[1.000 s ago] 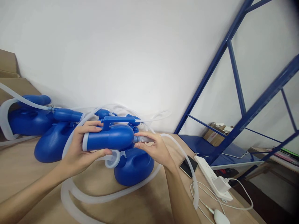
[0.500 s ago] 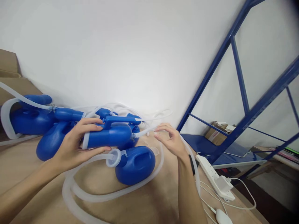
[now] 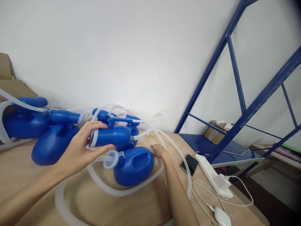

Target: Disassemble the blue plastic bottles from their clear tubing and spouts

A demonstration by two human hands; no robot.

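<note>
**Funnel held level, tube trailing right**

The blue funnel lies with its long axis left to right, gripped in the left hand above the table. Its tube leaves the narrow end toward the right hand — low, near the jug, fingers hidden, so whether they're spread or closed can't be told.

One head-worn camera looked forward and down from just above the table, close to it, facing the white wall behind. The table filled the lower frame, both forearms entered from the bottom edge, and a blue rack stood right of the table.
</note>
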